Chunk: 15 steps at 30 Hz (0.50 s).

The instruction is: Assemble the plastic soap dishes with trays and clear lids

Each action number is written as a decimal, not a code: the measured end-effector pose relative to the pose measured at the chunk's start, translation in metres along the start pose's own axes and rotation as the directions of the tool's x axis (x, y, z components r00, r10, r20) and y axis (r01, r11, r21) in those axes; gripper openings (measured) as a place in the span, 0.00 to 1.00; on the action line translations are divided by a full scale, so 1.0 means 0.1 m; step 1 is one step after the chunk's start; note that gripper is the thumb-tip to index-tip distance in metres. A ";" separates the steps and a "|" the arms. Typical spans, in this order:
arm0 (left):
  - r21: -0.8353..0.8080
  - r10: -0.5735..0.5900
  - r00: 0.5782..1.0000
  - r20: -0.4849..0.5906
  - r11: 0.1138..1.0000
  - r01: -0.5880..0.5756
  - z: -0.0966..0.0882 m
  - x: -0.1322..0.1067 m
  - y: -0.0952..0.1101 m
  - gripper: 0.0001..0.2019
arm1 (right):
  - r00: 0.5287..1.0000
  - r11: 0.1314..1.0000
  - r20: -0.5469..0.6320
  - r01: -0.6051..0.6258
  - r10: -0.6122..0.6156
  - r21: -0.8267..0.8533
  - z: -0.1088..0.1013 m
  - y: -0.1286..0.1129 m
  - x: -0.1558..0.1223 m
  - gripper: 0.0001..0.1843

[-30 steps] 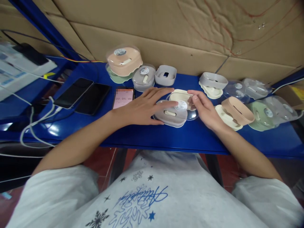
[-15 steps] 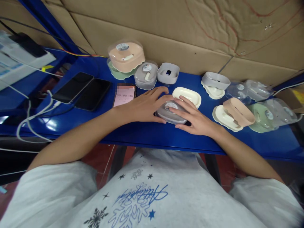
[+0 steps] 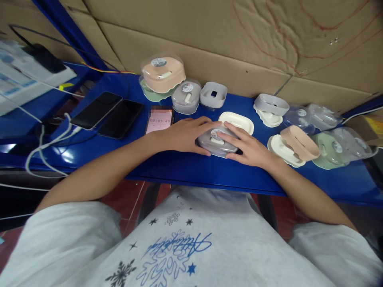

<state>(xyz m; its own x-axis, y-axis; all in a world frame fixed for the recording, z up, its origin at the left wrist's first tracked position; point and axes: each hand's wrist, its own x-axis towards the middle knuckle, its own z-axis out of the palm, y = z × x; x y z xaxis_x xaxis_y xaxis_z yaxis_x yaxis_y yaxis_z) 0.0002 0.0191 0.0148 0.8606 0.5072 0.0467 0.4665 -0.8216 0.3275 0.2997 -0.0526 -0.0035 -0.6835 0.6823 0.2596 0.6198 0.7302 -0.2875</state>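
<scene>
A grey soap box (image 3: 220,148) with a clear lid and a round sticker sits on the blue tabletop before me. My left hand (image 3: 191,135) curves around its left side, thumb at the near edge and fingers at the far edge. From the right, my right hand (image 3: 247,146) holds it too, with fingertips over the lid and thumb low on the near side. The fingers hide both ends of the box. Just behind it lies a cream oval dish (image 3: 250,124), partly covered by my right fingers.
Lidded soap boxes in peach (image 3: 167,73) and grey (image 3: 187,101) stand at the back, beside an open grey tray (image 3: 213,95). Several loose trays, a peach ring (image 3: 300,142) and clear lids (image 3: 350,142) lie right. A timer phone (image 3: 160,120) and two dark phones (image 3: 119,119) lie left.
My right fingers have shifted slightly on the lid, so more of the sticker and top shows. Both hands stay around the soap box. The view has moved a little.
</scene>
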 end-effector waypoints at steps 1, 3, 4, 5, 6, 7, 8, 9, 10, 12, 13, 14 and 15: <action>-0.009 -0.002 1.000 0.005 1.000 0.002 -0.01 0.00 0.00 0.49 | 1.000 1.000 0.001 0.008 -0.008 -0.019 0.00 0.01 0.00 0.38; -0.033 -0.003 1.000 0.016 0.999 0.004 -0.02 -0.01 0.01 0.50 | 0.999 0.997 -0.006 0.045 -0.045 -0.061 0.03 0.01 0.00 0.40; -0.046 -0.003 1.000 0.025 0.999 0.004 -0.02 -0.01 0.02 0.50 | 0.998 0.994 -0.012 0.067 -0.068 -0.086 0.04 0.00 0.00 0.42; -0.059 -0.001 0.999 0.036 0.998 0.003 -0.03 -0.02 0.02 0.50 | 0.996 0.990 -0.020 0.085 -0.088 -0.111 0.06 0.00 0.00 0.44; -0.075 0.004 0.999 0.043 0.997 -0.001 -0.03 -0.02 0.03 0.50 | 0.994 0.986 -0.033 0.100 -0.105 -0.133 0.07 -0.01 0.00 0.45; -0.095 0.014 0.999 0.041 0.995 -0.010 -0.02 -0.03 0.02 0.51 | 0.992 0.982 -0.047 0.112 -0.120 -0.151 0.08 -0.02 0.00 0.47; -0.121 0.031 0.999 0.025 0.992 -0.028 -0.01 -0.03 0.01 0.52 | 0.989 0.979 -0.064 0.123 -0.135 -0.162 0.07 -0.03 0.00 0.47; -0.146 0.053 0.998 -0.014 0.988 -0.054 0.00 -0.02 0.00 0.54 | 0.985 0.977 -0.084 0.133 -0.148 -0.169 0.05 -0.02 -0.01 0.47; -0.166 0.074 0.994 -0.074 0.982 -0.086 0.01 -0.02 -0.02 0.56 | 0.982 0.975 -0.110 0.135 -0.156 -0.174 0.01 -0.01 -0.01 0.47; -0.165 0.099 0.967 -0.236 0.976 -0.141 0.03 0.00 -0.06 0.57 | 0.975 0.979 -0.185 0.088 -0.122 -0.184 -0.11 0.07 -0.03 0.45; -0.145 0.103 0.945 -0.309 0.978 -0.153 0.03 0.02 -0.07 0.56 | 0.969 0.981 -0.235 0.027 -0.072 -0.190 -0.19 0.13 -0.03 0.45; -0.120 0.101 0.928 -0.360 0.981 -0.153 0.04 0.03 -0.08 0.54 | 0.957 0.979 -0.290 -0.055 -0.003 -0.195 -0.26 0.21 -0.03 0.44; -0.094 0.099 0.919 -0.382 0.985 -0.146 0.05 0.04 -0.08 0.51 | 0.936 0.969 -0.345 -0.151 0.075 -0.197 -0.33 0.31 -0.02 0.44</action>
<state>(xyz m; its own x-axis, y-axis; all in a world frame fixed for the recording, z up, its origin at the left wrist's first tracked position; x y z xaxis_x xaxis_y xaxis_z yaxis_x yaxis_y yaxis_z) 0.0010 0.0268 0.0079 0.7588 0.4838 0.4361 0.3149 -0.8585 0.4047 0.3333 -0.0305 0.0176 -0.4597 0.7054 0.5395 0.7794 0.6117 -0.1357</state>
